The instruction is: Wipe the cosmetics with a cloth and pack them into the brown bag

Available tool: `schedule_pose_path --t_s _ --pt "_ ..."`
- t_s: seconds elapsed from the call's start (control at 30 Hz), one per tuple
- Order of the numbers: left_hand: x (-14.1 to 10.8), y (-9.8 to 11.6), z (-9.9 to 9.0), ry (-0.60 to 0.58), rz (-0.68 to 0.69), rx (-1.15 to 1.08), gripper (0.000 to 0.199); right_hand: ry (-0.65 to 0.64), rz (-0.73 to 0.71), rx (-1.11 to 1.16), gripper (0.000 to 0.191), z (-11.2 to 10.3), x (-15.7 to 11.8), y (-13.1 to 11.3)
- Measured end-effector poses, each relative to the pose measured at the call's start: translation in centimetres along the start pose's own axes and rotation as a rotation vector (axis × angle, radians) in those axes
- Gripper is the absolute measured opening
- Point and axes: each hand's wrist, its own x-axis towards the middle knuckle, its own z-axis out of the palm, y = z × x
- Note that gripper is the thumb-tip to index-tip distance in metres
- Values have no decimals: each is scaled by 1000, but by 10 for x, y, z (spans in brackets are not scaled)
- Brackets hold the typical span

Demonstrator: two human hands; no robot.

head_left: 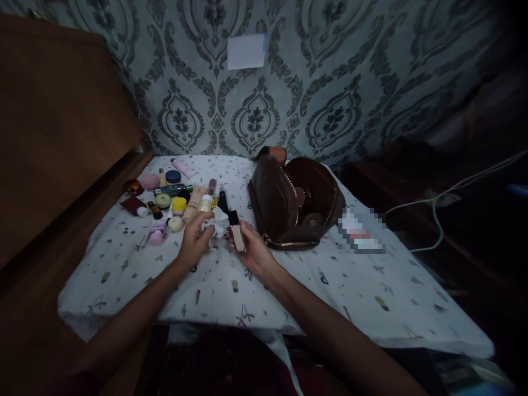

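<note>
My right hand is closed round a foundation bottle with a black cap and a beige body, held upright with a slight tilt above the table. Close beside it, my left hand pinches a crumpled white tissue, whose edge comes near the bottle; whether they touch I cannot tell. Just beyond my left hand lie a beige squeeze tube, a small jar with a yellow lid and a pink-and-purple container. Right of my hands stands an open brown bag, its zip undone.
Several more cosmetics lie at the left, among them a blue round tin and a pink tube. A patterned cloth covers the table. At the right are a blurred-out item and white cables; a wooden cabinet borders the left.
</note>
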Motion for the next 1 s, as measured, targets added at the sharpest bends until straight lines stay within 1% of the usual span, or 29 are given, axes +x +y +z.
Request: schedule_pose_path --t_s 0.07,0.1,0.13,0.17,0.23,0.27,0.33,0.4,0.47,0.53,0.67,0.73,0.77,0.83,0.9,1.0 --pt "-4 8 2 -81 197 137 22 3 -43 -59 28 2 -2 2" --pt "-5 11 3 -118 253 186 24 -9 -70 -94 31 3 -3 3" --pt "-7 13 4 -129 278 221 26 -26 -91 -129 32 4 -5 4" --pt "-7 14 5 -115 278 245 27 -44 -101 -160 34 5 -6 4" --pt "-7 14 5 -46 236 253 27 -86 -87 -209 38 6 -9 5" --pt "-6 13 5 -14 193 227 25 -112 -72 -227 39 7 -10 4" --pt "-3 10 4 24 50 105 22 -164 -35 -251 40 8 -11 3" --pt "0 7 3 8 -132 -87 19 -202 -4 -255 37 9 -12 1" --pt "2 6 3 -36 -255 -250 18 -223 17 -247 35 9 -12 -1" --pt "3 6 3 -60 -283 -311 18 -218 18 -218 36 8 -11 -2" --pt "2 7 3 -51 -258 -224 18 -153 20 -139 47 4 -8 -1" --pt "2 7 1 -47 -227 -145 17 -133 42 -112 45 2 -6 0" --pt "2 6 1 -40 -190 -86 16 -126 50 -97 42 2 -4 1" --pt "1 5 0 -20 -71 59 16 -114 53 -69 37 1 -2 3" --pt "-1 4 -1 -15 72 209 22 -95 45 -47 33 1 -1 4" --pt "-6 6 1 -103 213 352 31 -74 38 -21 27 2 -1 4"
